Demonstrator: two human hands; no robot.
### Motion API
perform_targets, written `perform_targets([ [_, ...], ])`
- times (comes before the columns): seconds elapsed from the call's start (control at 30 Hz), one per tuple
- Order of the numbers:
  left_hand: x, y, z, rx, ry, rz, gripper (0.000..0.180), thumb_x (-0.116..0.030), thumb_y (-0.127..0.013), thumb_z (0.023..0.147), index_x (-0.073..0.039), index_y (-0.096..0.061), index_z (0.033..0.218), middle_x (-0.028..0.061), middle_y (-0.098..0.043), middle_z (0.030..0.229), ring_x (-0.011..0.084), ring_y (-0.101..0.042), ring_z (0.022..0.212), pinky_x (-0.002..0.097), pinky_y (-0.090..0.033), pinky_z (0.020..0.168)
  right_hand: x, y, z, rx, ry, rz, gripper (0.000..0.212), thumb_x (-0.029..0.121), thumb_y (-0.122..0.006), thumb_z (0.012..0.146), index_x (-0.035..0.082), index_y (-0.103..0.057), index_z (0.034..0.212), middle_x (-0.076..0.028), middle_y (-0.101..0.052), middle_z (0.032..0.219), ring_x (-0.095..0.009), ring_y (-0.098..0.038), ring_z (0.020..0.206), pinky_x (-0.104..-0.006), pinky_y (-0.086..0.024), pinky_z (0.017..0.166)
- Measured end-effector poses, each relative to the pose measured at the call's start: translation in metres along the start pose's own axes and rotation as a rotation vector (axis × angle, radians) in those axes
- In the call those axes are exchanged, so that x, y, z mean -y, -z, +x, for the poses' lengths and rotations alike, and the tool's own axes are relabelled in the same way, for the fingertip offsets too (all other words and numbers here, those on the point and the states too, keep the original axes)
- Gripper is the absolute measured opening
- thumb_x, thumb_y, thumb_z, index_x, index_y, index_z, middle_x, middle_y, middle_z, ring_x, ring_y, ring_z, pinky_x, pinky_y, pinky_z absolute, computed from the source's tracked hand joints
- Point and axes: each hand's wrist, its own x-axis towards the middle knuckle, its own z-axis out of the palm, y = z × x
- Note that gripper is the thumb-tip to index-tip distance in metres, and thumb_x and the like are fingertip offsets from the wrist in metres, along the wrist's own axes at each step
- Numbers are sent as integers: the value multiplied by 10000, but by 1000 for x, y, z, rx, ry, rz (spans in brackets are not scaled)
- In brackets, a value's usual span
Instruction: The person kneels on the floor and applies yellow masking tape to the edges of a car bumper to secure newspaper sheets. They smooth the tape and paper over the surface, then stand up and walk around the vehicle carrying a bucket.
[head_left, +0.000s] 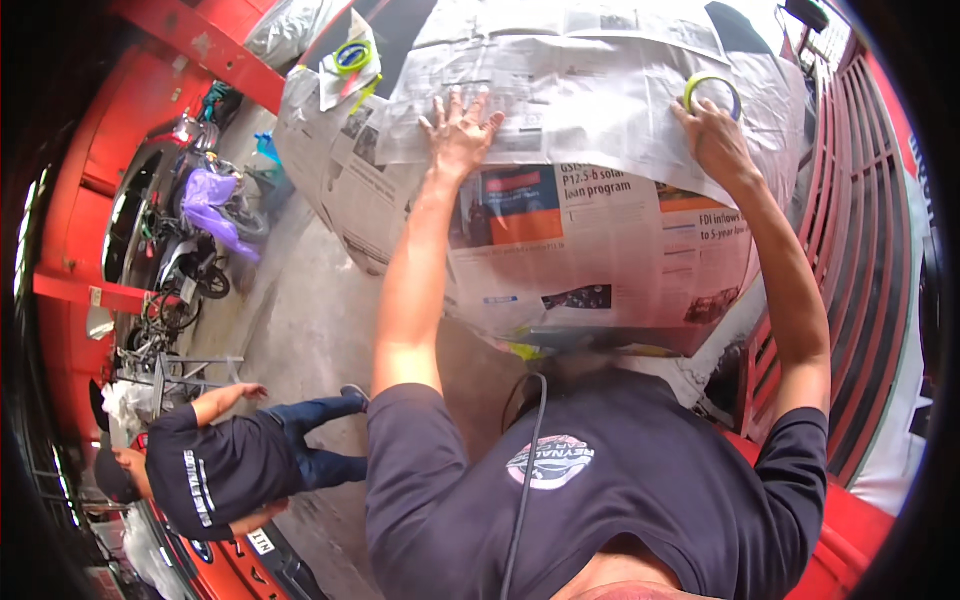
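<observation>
Sheets of newspaper (pixel 600 240) cover a large rounded body, apparently the end of a vehicle, in front of me. My left hand (pixel 460 137) lies flat with fingers spread on a wide upper newspaper sheet (pixel 590 95), near its lower left part. Toward the right end of that sheet, my right hand (pixel 718 143) is closed on a roll of yellow-green masking tape (pixel 710 78), which stands up past the fingers. Its fingertips press close to the paper; whether a strip is pulled out cannot be made out.
A second green tape roll (pixel 352 57) rests on paper at the far left. A co-worker (pixel 225 455) stands at lower left, beside an orange-red vehicle (pixel 235 570). Motorcycles (pixel 190 270) line the left wall. Red metal slats (pixel 850 200) rise close on the right. A cable (pixel 530 450) hangs down my chest.
</observation>
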Motion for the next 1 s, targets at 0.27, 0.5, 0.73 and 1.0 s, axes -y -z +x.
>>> perform_targets([
  [0.27,14,-3,-2,-23,-25,-27,713,-722,-393,976,-305,-434,1553,177,-286,1655,474,-180,1530,728,-105,1180,27,17,-6,-24,139,166,455,-6,-509,930,103,-647,1350,-160,-702,1173,-307,-647,1034,-447,-543,926],
  [0.5,9,13,-16,-98,-33,-5,630,-563,-537,992,-176,-530,1488,201,-377,1602,455,-285,1490,704,-152,1179,44,48,0,-38,93,801,544,100,-531,928,137,-509,1470,-127,-648,866,-288,-610,873,-424,-492,847],
  [0.73,-142,82,-46,-33,-171,-1151,429,-175,-665,982,13,-610,1364,184,-640,1341,273,-577,1265,377,-455,1064,65,82,-7,-39,-68,1531,633,163,-526,831,118,-448,1457,2,-538,707,-96,-423,648,-267,-361,629],
  [1.0,-151,92,-71,233,-130,-1465,294,-26,-659,954,27,-663,1243,121,-735,1076,183,-668,1018,337,-499,957,69,68,-3,34,161,1896,609,162,-569,840,39,-473,1429,-59,-675,865,-75,-508,688,-227,-391,626],
])
